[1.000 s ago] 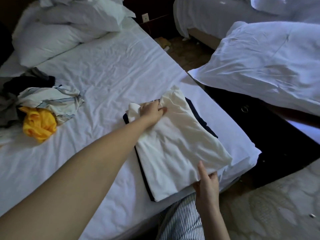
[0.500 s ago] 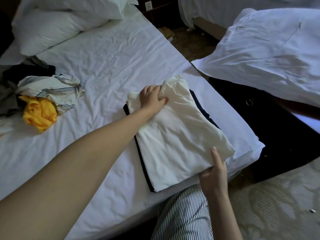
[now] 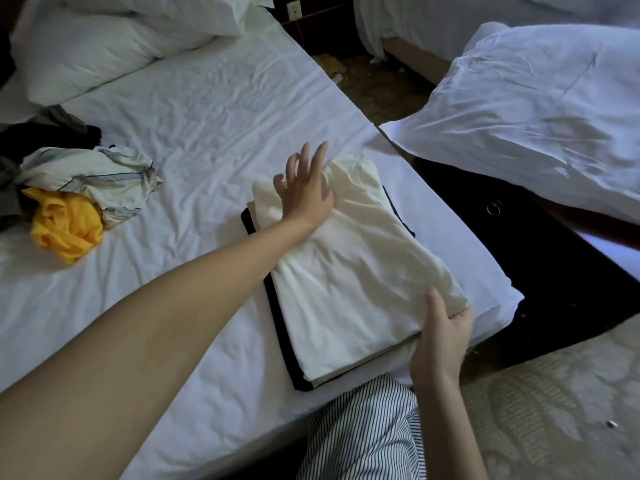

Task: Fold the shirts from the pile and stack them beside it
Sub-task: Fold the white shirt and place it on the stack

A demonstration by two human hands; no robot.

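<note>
The left hand has let go of the far end of the white shirt. Half a second ago its fingers were bunched on the cloth; now its grip is wide, fingers spread, palm low over that end. The right hand keeps its grip on the near corner, thumb on top, fingers curled under. The white shirt lies folded on a dark shirt, on the bed right of the pile, well apart from it. I judge this shirt placed, perhaps needing smoothing. Its long axis runs away from the person, the far end leaning slightly toward the pile; the collar end I cannot tell
</note>
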